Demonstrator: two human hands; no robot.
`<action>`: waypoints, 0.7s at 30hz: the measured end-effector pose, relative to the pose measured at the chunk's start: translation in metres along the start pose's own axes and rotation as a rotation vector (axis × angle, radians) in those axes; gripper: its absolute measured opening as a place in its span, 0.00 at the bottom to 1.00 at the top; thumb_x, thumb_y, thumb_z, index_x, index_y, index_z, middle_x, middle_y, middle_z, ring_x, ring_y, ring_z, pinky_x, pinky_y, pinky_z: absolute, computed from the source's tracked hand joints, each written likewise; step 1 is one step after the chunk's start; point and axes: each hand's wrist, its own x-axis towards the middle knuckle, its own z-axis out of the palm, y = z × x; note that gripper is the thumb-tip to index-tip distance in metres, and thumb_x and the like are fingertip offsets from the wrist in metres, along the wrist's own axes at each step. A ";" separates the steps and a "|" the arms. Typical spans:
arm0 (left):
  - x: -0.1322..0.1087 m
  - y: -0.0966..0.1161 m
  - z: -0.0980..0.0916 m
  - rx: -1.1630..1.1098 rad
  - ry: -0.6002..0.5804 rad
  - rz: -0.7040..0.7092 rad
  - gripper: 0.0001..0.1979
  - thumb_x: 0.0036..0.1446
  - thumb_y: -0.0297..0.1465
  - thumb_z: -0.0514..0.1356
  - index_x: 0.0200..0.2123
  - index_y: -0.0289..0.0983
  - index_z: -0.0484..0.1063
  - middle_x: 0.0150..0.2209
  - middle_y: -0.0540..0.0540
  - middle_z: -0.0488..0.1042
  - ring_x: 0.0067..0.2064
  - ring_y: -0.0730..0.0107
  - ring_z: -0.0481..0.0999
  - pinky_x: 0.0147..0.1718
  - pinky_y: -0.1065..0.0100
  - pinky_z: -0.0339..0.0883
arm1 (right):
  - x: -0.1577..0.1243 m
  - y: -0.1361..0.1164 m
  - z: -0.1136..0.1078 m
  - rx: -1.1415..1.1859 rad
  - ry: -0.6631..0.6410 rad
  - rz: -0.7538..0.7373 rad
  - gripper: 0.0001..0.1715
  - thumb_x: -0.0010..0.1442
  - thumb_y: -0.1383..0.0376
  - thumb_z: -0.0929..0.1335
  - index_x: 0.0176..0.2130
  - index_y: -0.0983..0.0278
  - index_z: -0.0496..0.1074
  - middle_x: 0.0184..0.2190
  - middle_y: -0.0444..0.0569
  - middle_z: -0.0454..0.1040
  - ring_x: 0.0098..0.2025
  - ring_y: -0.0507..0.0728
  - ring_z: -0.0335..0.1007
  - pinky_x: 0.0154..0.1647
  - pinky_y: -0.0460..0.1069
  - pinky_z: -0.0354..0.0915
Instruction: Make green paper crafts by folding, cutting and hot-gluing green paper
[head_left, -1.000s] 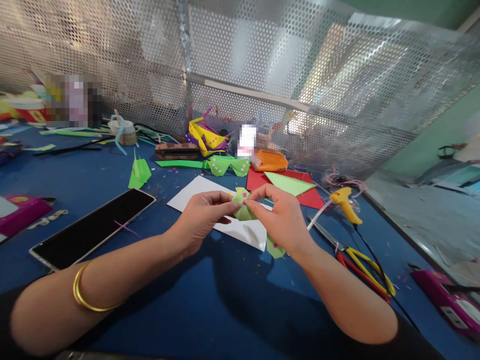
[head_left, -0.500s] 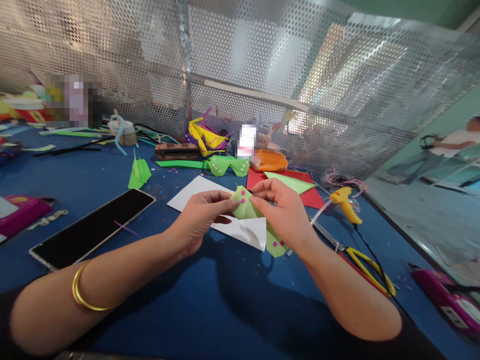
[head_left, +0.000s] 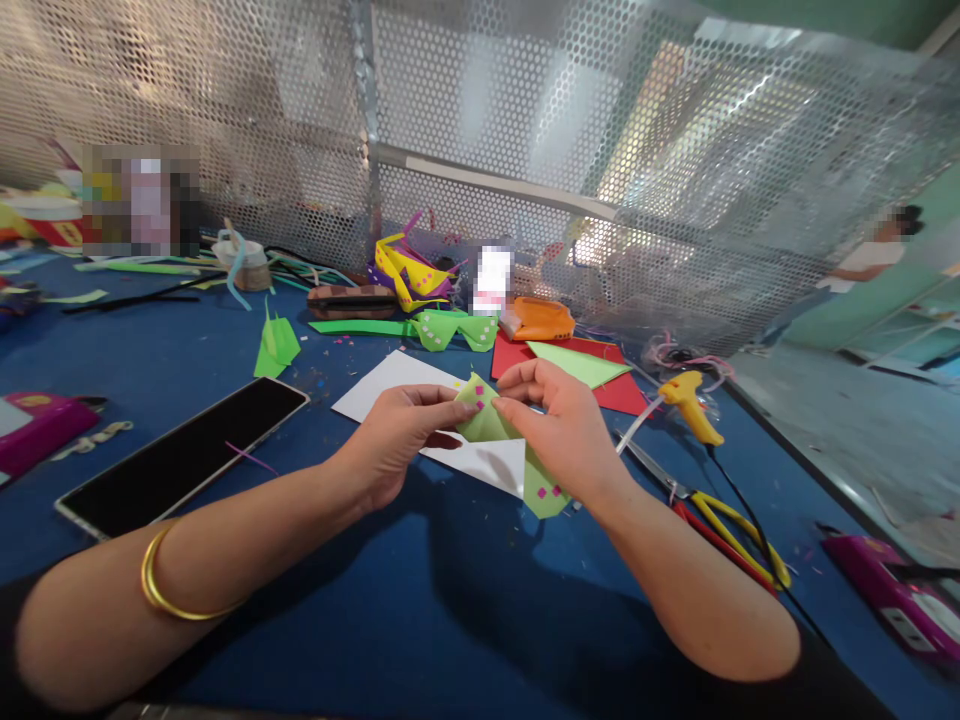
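Observation:
Both my hands pinch a folded light-green paper piece dotted with small pink squares, held just above the blue table. My left hand grips its left side between thumb and fingers. My right hand pinches its right side, and a lower flap of the same green paper hangs out below that hand. A white sheet lies flat on the table under the hands. A gold bangle sits on my left forearm.
A black phone lies left of my arms. A yellow glue gun, scissors, red paper with a green triangle lie right. Green and yellow paper crafts sit by the perforated metal screen. A person stands far right.
The green paper has been opened out and turned a little between my fingers, and its lower flap now shows more below my right hand. The far-right person has shifted.

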 end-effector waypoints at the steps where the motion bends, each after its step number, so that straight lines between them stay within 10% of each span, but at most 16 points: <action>1: 0.000 0.000 0.000 0.003 0.005 -0.003 0.08 0.43 0.35 0.70 0.25 0.37 0.80 0.28 0.46 0.77 0.30 0.70 0.72 0.30 0.70 0.65 | 0.000 0.000 0.000 0.002 -0.001 0.000 0.06 0.54 0.66 0.69 0.35 0.62 0.68 0.28 0.45 0.76 0.32 0.54 0.73 0.34 0.49 0.65; 21: 0.000 -0.003 -0.001 0.040 -0.021 0.005 0.10 0.46 0.36 0.68 0.24 0.35 0.76 0.27 0.49 0.73 0.30 0.71 0.70 0.31 0.70 0.64 | -0.001 0.000 0.002 -0.028 -0.010 0.002 0.06 0.54 0.66 0.69 0.35 0.62 0.68 0.28 0.44 0.76 0.32 0.53 0.72 0.36 0.50 0.65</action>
